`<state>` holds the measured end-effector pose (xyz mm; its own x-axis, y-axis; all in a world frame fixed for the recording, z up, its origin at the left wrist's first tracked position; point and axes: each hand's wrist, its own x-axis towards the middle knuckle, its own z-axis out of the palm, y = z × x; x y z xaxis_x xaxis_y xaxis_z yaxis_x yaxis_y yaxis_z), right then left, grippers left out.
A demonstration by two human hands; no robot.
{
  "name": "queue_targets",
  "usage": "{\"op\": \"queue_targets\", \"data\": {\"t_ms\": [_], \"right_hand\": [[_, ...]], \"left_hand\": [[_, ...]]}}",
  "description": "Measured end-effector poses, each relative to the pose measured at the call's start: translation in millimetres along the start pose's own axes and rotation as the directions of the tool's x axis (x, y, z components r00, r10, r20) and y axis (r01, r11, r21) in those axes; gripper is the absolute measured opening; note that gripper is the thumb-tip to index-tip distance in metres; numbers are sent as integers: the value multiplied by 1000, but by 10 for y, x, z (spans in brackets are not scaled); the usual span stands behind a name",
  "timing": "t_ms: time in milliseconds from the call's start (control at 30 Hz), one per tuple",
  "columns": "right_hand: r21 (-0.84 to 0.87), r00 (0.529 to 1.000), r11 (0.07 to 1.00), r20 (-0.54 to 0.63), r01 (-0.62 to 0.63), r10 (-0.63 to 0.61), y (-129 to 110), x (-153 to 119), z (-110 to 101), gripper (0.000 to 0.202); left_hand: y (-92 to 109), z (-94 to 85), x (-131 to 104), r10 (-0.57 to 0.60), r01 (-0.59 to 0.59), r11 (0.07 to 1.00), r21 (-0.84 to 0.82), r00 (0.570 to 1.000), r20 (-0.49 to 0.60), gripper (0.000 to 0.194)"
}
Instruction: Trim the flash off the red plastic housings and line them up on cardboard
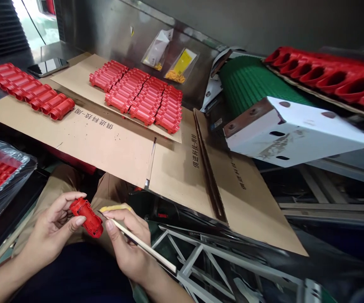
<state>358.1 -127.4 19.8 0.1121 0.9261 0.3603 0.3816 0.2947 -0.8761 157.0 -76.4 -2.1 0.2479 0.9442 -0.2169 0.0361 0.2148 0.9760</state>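
Over my lap, my left hand (54, 227) grips a red plastic cylindrical part (87, 216) between thumb and fingers. The part is tilted, its slotted side towards me. My right hand (131, 242) is closed round a slim cream-coloured stick tool (147, 246) with a thin dark tip. That tip sits just right of the red part; whether it touches cannot be made out. Something yellow (115, 208) covers or lies along my right index finger. Both hands are below the front edge of the cardboard (106, 147).
Red parts stand in rows (144, 97) on cardboard, with another row (30, 90) at left. A phone (47, 66) and bags with yellow pieces (181, 67) lie behind. At left is a lined bin (27, 162) of red parts; at right, a green conveyor belt (254, 84) with a white bracket (295, 134).
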Motion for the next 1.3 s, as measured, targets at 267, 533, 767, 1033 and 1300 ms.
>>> {"op": "queue_targets", "data": {"t_ms": [267,533,767,1033,1300], "right_hand": [[269,996,959,21,-93,91,7,73,0,14],[275,997,959,-5,-74,78,40,54,36,14],[315,994,943,2,-106,111,35,55,32,19],[290,991,948,17,-129,130,21,67,17,20],[217,970,946,68,-242,233,-28,78,-24,14]], "left_hand": [[-47,2,-35,-41,48,997,-56,991,128,38],[-57,-11,10,-30,45,996,-82,984,175,37],[-39,-17,8,-38,57,995,-86,978,206,37],[-67,-20,11,-23,41,995,-86,979,202,36],[-15,10,37,-7,21,997,-75,983,184,32]]}}
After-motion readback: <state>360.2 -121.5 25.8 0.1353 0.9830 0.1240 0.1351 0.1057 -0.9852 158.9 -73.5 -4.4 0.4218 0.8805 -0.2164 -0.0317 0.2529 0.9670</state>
